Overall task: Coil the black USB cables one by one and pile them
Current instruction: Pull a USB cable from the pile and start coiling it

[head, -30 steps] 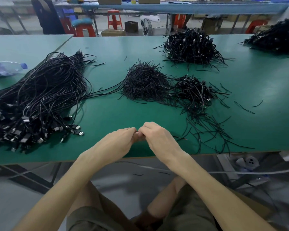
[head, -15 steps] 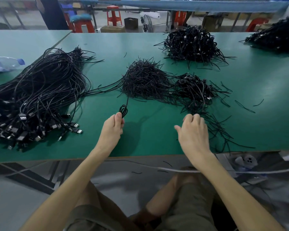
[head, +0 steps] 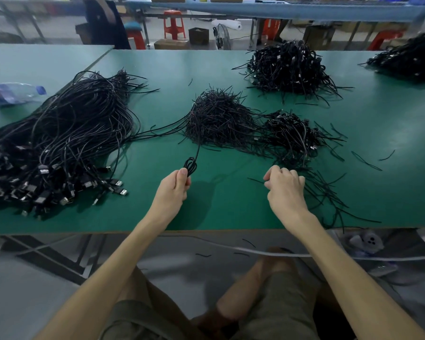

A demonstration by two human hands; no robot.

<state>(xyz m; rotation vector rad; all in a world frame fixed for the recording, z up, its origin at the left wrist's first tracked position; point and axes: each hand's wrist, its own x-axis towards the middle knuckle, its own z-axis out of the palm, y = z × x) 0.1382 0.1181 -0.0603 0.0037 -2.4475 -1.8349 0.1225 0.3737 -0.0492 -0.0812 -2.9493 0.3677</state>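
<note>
Green table (head: 226, 212) spans the view, its near edge running just below both wrists. Largest mass: a loose bundle of uncoiled black USB cables (head: 66, 133) on the left, plugs fanned toward the near edge, just left of the left hand. Far centre-right, a heap of coiled cables (head: 287, 67); another heap (head: 412, 60) at the far right edge. Mid-table, a dense mound of short black strands (head: 219, 119) with a smaller tangled pile (head: 292, 136) touching its right side. Scattered ties (head: 329, 195) lie near and right of the right hand, some reaching the table edge. Left hand (head: 173, 190) grips a small coiled cable (head: 190, 165) between thumb and fingers, the coil standing above the thumb, its tail running far toward the mound. Right hand (head: 284, 190), well apart from the left, has its fingers curled, thumb and forefinger pinching a thin black tie (head: 254, 180). Plain green top shows between the hands and from there to the near edge.
</note>
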